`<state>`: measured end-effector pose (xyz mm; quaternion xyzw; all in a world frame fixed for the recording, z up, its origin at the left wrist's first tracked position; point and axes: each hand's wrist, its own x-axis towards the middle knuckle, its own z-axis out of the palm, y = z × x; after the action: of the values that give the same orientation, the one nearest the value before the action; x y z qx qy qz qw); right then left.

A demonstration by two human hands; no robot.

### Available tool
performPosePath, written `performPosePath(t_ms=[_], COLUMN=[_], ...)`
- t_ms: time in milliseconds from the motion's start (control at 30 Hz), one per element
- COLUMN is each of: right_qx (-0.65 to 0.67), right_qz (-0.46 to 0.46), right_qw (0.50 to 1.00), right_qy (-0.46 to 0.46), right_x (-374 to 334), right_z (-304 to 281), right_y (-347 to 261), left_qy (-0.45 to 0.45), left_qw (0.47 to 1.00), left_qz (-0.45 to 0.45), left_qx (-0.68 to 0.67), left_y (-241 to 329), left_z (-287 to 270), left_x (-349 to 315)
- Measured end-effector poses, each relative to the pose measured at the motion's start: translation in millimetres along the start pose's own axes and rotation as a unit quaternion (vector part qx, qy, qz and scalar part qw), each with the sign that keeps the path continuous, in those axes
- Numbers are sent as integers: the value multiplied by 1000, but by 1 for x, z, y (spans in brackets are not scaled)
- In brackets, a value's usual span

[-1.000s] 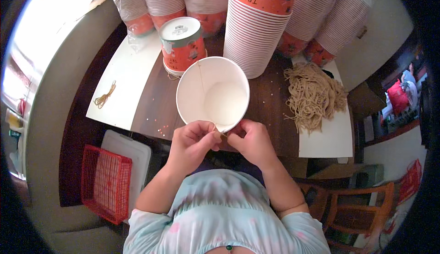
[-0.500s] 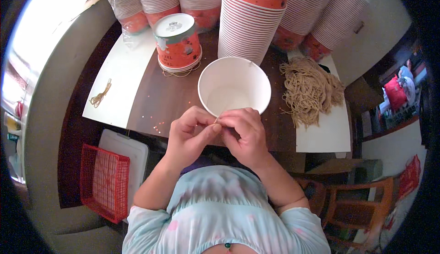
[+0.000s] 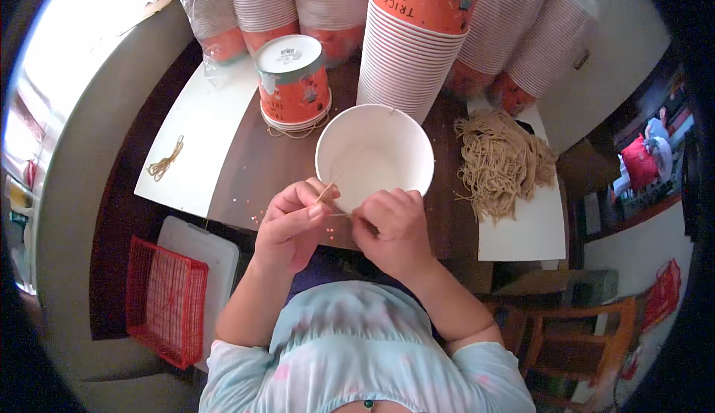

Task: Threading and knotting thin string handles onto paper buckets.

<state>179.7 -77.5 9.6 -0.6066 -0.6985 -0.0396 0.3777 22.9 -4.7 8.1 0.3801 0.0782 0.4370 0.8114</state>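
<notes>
A white-lined paper bucket (image 3: 375, 152) is tilted with its mouth toward me at the table's near side. My left hand (image 3: 290, 221) is closed in a pinch on a thin tan cord (image 3: 325, 191), whose end sticks up past the fingertips. From there a strand runs across to the bucket's near rim. My right hand (image 3: 396, 227) is closed over that rim, its fingertips partly hidden where the strand meets it.
A tall stack of nested buckets (image 3: 410, 63) stands behind, an upside-down orange bucket (image 3: 294, 89) to its left. Heaped tan cords (image 3: 503, 160) lie at right, a small cord bundle (image 3: 165, 158) at left. Wrapped bucket stacks (image 3: 262, 3) line the back. A red basket (image 3: 167, 301) sits lower left.
My hands were together at the near rim. Now the left has drawn away to the left with the cord, while the right stays at the rim.
</notes>
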Motion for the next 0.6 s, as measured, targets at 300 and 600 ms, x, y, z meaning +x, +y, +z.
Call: performPosePath(t_ms=[300, 600], right_qx=[-13, -91], right_qz=[71, 65], right_qw=[996, 970], right_qy=[-51, -217], right_x=[59, 109], right_z=[-42, -31], right_y=[43, 84], left_qy=[-80, -144], left_qw=[996, 978], left_qz=[-2, 95], left_qx=[44, 121], left_y=[0, 25], left_z=[-22, -57], left_x=[3, -2])
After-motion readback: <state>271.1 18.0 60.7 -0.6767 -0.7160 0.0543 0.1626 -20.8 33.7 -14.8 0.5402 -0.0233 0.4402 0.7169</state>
